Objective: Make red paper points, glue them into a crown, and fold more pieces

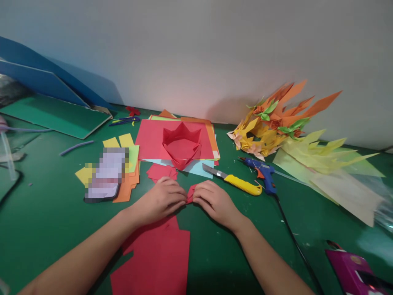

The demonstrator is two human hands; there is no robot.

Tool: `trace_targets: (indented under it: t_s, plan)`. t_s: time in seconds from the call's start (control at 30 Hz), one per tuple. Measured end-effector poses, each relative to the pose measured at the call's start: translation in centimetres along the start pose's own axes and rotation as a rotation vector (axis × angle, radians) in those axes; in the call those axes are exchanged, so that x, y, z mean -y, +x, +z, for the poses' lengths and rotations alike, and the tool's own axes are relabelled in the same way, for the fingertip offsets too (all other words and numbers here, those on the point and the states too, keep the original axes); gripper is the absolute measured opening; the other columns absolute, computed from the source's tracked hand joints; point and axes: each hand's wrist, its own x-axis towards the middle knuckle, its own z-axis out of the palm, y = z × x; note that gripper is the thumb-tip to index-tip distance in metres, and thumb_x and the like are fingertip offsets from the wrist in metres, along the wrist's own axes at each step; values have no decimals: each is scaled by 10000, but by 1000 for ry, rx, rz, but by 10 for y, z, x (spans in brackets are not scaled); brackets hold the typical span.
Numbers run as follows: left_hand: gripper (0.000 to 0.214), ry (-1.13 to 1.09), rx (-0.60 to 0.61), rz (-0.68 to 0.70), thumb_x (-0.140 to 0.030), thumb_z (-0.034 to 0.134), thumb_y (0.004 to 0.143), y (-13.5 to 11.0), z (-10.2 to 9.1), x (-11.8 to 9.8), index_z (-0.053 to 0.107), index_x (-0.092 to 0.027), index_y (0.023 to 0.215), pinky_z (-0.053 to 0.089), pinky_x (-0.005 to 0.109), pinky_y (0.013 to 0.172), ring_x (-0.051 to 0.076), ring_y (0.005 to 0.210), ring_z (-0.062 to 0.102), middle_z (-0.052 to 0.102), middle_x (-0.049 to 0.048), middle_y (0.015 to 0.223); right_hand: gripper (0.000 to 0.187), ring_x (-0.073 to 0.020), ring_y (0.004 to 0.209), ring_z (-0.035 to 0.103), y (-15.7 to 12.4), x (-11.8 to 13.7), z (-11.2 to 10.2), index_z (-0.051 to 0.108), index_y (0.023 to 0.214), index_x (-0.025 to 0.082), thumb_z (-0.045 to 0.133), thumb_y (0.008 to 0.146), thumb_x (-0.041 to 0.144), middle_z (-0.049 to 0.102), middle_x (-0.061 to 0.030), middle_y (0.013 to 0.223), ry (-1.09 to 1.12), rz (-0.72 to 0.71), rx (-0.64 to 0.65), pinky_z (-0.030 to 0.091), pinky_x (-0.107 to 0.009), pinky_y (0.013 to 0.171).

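Pinching red paper (190, 194) near crown (181, 163)

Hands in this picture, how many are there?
2: the left hand and the right hand, both holding a small red paper, nearer than the red crown.

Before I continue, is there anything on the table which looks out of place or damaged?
One thing stands out: the yellow-handled knife lies just beyond the right hand with its blade bare, which looks careless there. I see no obvious damage.
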Motion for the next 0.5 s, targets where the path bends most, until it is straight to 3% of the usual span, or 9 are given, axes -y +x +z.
trace_targets:
  t_s: [0.23,0.5]
  plan:
    - [208,16,53,-22,-182,452,937,1,-4,-2,657,-211,946,322,379,890,205,1038,524,686,23,1099,175,-194,922,593,-3,-5,-5,682,872,213,681,792,369,627,-52,910,152,-1,6,484,-343,818]
    - [230,-17,65,26,-176,434,919,-2,-9,-2,652,-204,850,308,418,923,215,1043,531,676,47,1138,133,-174,863,606,-3,-8,-5,708,822,203,605,867,275,644,-41,845,133,-18,-23,480,-323,789]
